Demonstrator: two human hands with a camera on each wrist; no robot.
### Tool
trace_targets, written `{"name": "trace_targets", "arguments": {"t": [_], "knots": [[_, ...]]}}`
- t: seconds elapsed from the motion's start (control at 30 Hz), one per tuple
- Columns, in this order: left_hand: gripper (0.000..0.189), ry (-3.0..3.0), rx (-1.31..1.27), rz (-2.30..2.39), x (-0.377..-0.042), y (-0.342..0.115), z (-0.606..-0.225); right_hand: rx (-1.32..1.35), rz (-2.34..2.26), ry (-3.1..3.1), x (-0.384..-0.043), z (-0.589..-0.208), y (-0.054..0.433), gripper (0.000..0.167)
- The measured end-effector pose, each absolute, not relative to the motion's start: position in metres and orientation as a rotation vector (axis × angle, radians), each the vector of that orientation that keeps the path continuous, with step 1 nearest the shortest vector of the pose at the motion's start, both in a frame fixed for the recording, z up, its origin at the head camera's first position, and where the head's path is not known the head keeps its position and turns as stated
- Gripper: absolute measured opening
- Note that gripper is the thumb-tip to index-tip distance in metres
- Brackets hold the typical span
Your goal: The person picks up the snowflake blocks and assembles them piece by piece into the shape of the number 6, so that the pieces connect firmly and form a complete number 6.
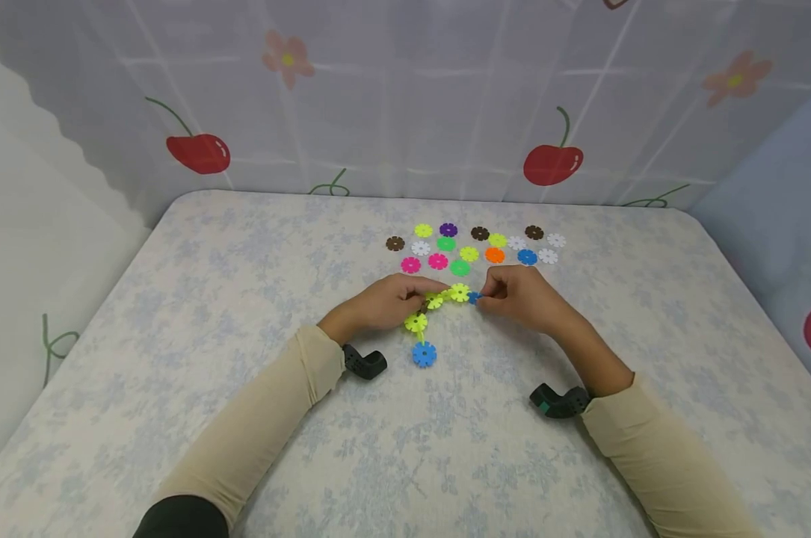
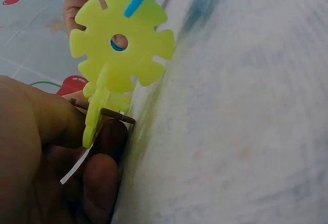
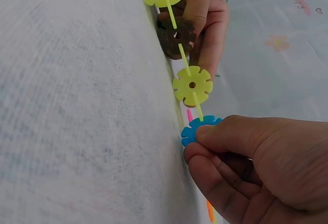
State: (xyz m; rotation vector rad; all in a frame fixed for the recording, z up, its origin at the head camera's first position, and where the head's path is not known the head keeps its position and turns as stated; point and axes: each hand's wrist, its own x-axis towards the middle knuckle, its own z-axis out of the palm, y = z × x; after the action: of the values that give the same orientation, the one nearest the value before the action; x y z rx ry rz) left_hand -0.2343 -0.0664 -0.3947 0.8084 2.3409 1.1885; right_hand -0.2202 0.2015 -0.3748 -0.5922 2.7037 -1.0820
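Observation:
A curved chain of interlocking notched plastic discs joins my two hands, mostly yellow with a brown disc point(image 3: 177, 37) among them. My left hand point(image 1: 395, 299) grips the chain around the brown disc, index finger stretched along it. A large yellow disc point(image 2: 123, 39) stands just past those fingers in the left wrist view. Between thumb and forefinger, my right hand point(image 1: 522, 297) pinches a blue disc point(image 3: 197, 130) at the chain's far end. It meets a yellow disc point(image 3: 192, 85) through a thin yellow one seen edge-on. Another blue disc point(image 1: 424, 354) ends the near side.
Behind the hands lie several loose discs in rows, among them an orange disc point(image 1: 495, 255), a pink disc point(image 1: 410, 265) and a purple disc point(image 1: 448, 230). A patterned cloth point(image 1: 297, 456) covers the table. A cherry-print curtain point(image 1: 405, 97) hangs along the back.

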Motion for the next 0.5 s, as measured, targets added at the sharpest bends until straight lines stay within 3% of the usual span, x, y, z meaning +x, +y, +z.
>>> {"name": "trace_targets", "arguments": {"t": [0.5], "knots": [[0.042, 2.323, 0.787, 1.181, -0.2322, -0.0660, -0.3918, -0.610, -1.058, 2.730, -0.2174, -0.3731, 0.1939, 0.013]]}}
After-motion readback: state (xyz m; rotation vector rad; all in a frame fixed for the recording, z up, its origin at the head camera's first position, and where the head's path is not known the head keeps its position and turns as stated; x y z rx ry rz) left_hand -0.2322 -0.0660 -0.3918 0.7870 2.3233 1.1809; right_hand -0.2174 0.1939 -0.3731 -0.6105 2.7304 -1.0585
